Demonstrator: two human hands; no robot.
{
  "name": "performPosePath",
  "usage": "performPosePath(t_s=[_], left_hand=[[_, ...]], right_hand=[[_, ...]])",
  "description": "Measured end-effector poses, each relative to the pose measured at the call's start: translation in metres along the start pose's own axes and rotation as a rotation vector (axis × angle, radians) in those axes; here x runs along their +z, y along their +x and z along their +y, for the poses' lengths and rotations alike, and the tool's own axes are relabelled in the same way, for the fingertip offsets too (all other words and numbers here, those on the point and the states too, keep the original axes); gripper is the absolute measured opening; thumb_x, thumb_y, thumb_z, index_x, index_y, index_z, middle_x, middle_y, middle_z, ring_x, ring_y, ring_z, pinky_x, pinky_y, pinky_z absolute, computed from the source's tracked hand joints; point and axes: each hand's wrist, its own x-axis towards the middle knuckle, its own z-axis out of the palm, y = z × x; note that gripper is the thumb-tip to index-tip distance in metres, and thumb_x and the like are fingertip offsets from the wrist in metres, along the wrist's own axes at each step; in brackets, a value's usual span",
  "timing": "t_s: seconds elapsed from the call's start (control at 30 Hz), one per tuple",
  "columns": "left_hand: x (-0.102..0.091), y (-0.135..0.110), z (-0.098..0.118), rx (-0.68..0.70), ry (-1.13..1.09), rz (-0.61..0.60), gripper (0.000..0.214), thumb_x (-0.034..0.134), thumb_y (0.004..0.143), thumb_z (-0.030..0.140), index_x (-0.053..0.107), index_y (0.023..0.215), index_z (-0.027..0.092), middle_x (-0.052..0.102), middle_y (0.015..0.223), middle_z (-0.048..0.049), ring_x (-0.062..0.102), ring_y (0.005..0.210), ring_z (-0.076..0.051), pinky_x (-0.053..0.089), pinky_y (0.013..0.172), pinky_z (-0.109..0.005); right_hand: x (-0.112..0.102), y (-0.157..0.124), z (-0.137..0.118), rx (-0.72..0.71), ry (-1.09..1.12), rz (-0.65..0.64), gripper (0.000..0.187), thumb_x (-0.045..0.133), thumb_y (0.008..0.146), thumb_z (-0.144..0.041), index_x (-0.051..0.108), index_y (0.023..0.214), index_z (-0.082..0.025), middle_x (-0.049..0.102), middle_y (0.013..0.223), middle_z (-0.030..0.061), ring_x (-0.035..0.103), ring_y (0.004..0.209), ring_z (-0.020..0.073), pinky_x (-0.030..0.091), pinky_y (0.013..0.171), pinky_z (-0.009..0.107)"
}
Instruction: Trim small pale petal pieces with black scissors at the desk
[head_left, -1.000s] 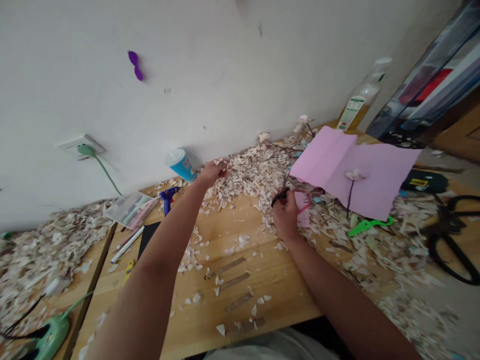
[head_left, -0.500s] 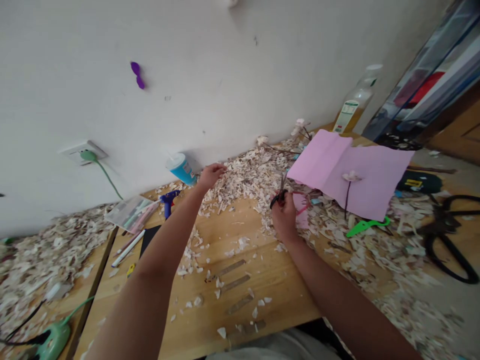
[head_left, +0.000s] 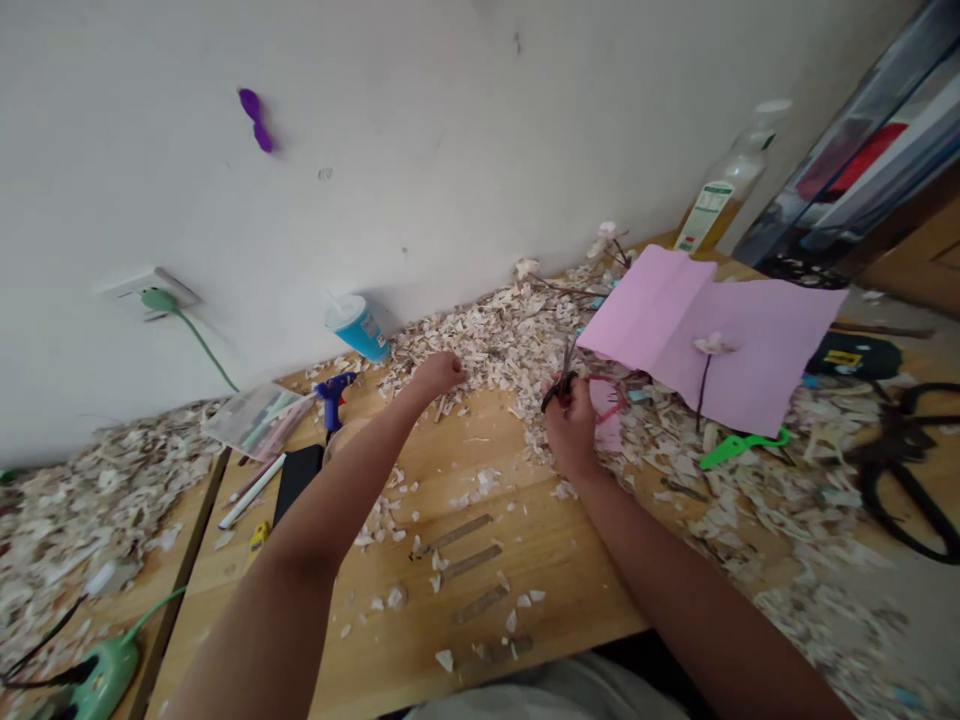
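Note:
My right hand is closed round the black handles of a pair of scissors, whose blades point up toward the wall. Right beside it lies a small pink scrap with a red outline. My left hand is at the near edge of a heap of pale shavings. Its fingers are curled together, and whatever they may hold is hidden. Large pink paper sheets lie to the right of the scissors, with a pale flower on a dark stem on top.
A blue cup and a blue glue gun stand left. At the back right is a glass bottle. A green plastic tool and large black shears lie right. Pens in a clear case sit near the wall.
My left hand has moved down and slightly right, nearer the table, and its fingers have curled in. My right hand stays almost in place with the scissors. The view has shifted slightly.

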Motion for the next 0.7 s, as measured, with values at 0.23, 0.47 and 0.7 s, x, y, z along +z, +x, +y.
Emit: performPosePath(t_s=[0.23,0.47,0.7], left_hand=[[-0.005,-0.004,-0.001,-0.042,-0.065,0.172,0.008,0.063,0.074,0.02,0.069,0.072,0.015,0.065,0.072,-0.0067,0.057,0.073,-0.019,0.041,0.072,-0.03],[-0.009,-0.024,-0.001,-0.045,-0.533,0.49,0.014,0.068,0.074,0.028,0.064,0.069,0.015,0.063,0.069,-0.0028,0.054,0.064,-0.013,0.039,0.064,-0.026],[0.049,-0.073,0.036,0.009,-1.34,0.389,0.033,0.079,0.067,0.041,0.059,0.076,0.016,0.066,0.073,-0.0022,0.06,0.066,-0.013,0.046,0.067,-0.026]], right_hand=[[-0.001,0.001,0.003,0.004,-0.011,0.013,0.03,0.059,0.085,-0.044,0.059,0.1,-0.018,0.063,0.093,0.0049,0.057,0.081,0.0168,0.049,0.081,0.034],[-0.002,-0.002,0.002,-0.093,-0.13,-0.04,0.026,0.057,0.086,-0.04,0.058,0.101,-0.019,0.061,0.09,0.004,0.055,0.08,0.0166,0.047,0.078,0.032],[-0.003,-0.013,-0.011,-0.134,-0.159,-0.223,0.031,0.064,0.082,-0.041,0.062,0.104,-0.02,0.067,0.094,0.0061,0.059,0.084,0.0195,0.047,0.08,0.034]])
